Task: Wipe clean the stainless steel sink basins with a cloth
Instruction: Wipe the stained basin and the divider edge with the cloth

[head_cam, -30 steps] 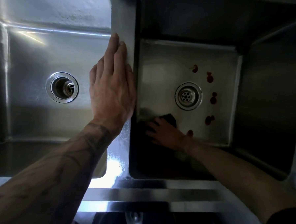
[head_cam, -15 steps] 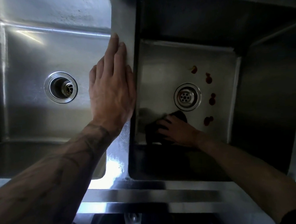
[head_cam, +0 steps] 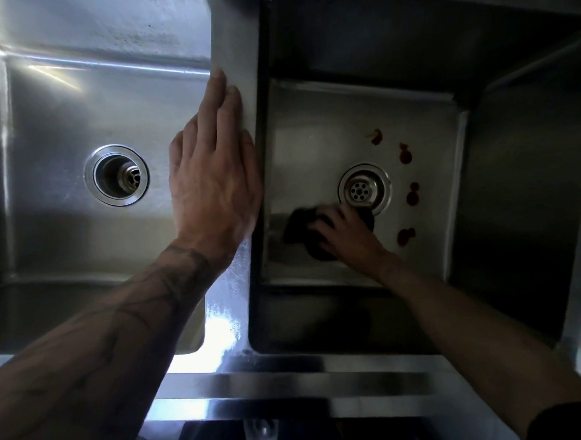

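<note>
two hands. left hand (head_cam: 213, 176): flat, outstretched, rests on divider (head_cam: 236, 37). right hand (head_cam: 347, 237): curled over dark cloth (head_cam: 299, 227), presses it onto basin floor (head_cam: 312, 144) by drain (head_cam: 361, 189).

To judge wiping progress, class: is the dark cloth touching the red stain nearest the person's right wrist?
Apart. The head view shows bare steel between the dark cloth under the right hand and that red stain.

Glare brightens the dim steel front ledge (head_cam: 291, 383).
</note>
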The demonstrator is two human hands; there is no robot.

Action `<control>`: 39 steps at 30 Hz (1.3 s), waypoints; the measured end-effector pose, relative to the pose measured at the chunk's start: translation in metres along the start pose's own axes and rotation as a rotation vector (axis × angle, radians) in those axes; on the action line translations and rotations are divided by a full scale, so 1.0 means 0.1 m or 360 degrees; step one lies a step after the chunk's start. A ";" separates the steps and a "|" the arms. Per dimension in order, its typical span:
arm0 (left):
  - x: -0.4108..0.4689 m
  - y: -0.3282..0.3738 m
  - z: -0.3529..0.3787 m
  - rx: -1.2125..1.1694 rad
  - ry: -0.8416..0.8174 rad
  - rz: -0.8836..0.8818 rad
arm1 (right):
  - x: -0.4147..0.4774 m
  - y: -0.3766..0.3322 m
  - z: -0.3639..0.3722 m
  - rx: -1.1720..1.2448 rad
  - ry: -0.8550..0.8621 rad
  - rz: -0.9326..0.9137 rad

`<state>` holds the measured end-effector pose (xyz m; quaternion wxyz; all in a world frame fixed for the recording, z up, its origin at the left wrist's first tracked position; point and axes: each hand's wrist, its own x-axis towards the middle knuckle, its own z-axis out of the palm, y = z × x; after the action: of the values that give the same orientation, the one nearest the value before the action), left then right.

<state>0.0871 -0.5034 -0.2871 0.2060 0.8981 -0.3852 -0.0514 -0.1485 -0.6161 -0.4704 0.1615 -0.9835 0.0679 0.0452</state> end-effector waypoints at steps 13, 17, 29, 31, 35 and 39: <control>0.00 0.01 -0.02 0.0004 -0.0033 -0.0010 | 0.02 -0.09 0.05 0.0016 0.0003 0.0303; 0.00 0.00 -0.02 0.0003 -0.0033 -0.0011 | 0.22 -0.27 0.02 0.0058 0.0090 0.0724; -0.01 0.00 0.00 0.0028 -0.0044 -0.0026 | -0.34 -0.43 -0.28 0.0224 -0.0349 0.0366; -0.01 0.01 -0.01 0.0029 -0.0048 -0.0023 | -0.22 -0.33 -0.32 0.0367 -0.0315 0.0514; -0.01 0.00 -0.01 0.0023 -0.0051 -0.0019 | 0.02 -0.30 -0.28 0.0653 -0.0030 0.1108; -0.01 -0.01 -0.01 0.0018 -0.0050 0.0003 | -0.22 -0.49 -0.22 0.0502 -0.0436 0.0820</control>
<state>0.0870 -0.5015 -0.2862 0.1948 0.8980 -0.3894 -0.0632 -0.1616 -0.5742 -0.4321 0.3027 -0.8816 0.2983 0.2053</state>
